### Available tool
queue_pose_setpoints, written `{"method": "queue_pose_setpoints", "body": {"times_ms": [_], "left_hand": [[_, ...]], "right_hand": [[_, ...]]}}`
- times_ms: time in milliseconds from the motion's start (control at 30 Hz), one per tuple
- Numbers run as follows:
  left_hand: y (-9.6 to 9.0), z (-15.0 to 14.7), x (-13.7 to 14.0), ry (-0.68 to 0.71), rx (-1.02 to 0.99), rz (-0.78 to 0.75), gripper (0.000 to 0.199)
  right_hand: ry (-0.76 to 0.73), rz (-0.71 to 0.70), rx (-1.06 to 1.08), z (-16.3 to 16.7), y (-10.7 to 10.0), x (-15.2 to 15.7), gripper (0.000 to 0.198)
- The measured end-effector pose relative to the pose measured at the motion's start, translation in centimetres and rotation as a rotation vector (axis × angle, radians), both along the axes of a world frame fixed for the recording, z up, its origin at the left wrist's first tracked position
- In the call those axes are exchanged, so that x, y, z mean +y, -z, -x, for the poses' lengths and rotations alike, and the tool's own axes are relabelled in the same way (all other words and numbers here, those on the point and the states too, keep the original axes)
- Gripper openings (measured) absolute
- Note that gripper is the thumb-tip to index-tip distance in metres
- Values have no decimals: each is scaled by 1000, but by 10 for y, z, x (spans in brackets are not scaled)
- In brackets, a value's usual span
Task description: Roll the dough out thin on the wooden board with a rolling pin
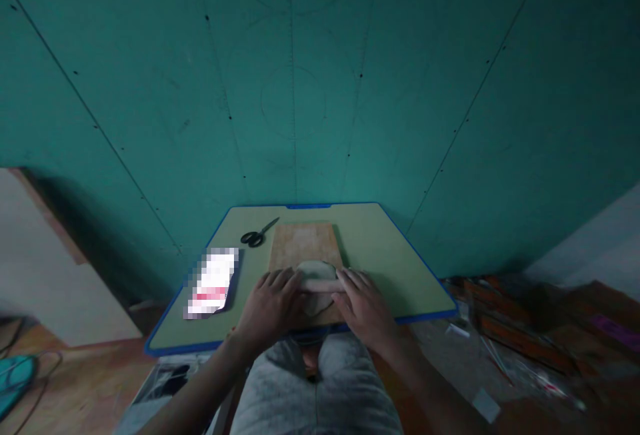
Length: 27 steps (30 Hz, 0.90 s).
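Observation:
A pale rolling pin [320, 286] lies crosswise over a flat round of light dough [316, 270]. The dough rests on the near part of a wooden board [304, 240]. My left hand [277, 298] is closed over the pin's left end, with its fingers curled forward. On the opposite end, my right hand [361, 300] grips the pin in the same way. Both hands cover the pin's ends, so only its middle shows. Part of the dough is hidden under the pin and the fingers.
The board sits on a small table [390, 255] with a blue edge. Black-handled scissors [256, 238] lie at its back left, and a blurred-out bright screen [213, 283] is at the left. A green wall [320, 88] rises behind. Wood scraps [520, 335] lie on the right-hand floor.

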<state>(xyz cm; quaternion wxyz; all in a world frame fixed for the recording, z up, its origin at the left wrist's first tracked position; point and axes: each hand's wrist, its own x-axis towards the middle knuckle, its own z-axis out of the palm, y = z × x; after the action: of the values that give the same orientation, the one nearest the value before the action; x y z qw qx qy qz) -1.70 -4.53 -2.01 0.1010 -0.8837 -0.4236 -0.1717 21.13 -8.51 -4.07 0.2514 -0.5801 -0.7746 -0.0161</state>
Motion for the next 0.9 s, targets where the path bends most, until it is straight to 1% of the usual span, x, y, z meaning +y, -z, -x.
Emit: {"method": "queue_pose_setpoints", "body": {"times_ms": [100,200,367,467,600,700,800,900], "left_hand": [[10,-4,6,-41,-30,-50,46],[14,-10,12,-72,-41,-76,56],[9,-16,23,-126,-40,-18,63],[5,-19,34,-154,-45,16,67],[1,-22,54,-159,-21,44,62],[1,-24,71,-157,-65,48,55],[1,-22,87,-150,-137,74,45],[-1,-20,93,-136,-108,110,34]], "right_hand": [[14,13,-54,2,-4,11,56],[8,33,-99,2,-5,21,65],[-24,138,-178,-5,-9,42,75],[-34,195,-200,-8,-14,60,74],[-14,268,-229,-8,-19,87,66],[20,313,-248,-6,-21,107,64],[57,322,-249,-4,-20,127,63],[71,322,-257,-3,-20,137,62]]}}
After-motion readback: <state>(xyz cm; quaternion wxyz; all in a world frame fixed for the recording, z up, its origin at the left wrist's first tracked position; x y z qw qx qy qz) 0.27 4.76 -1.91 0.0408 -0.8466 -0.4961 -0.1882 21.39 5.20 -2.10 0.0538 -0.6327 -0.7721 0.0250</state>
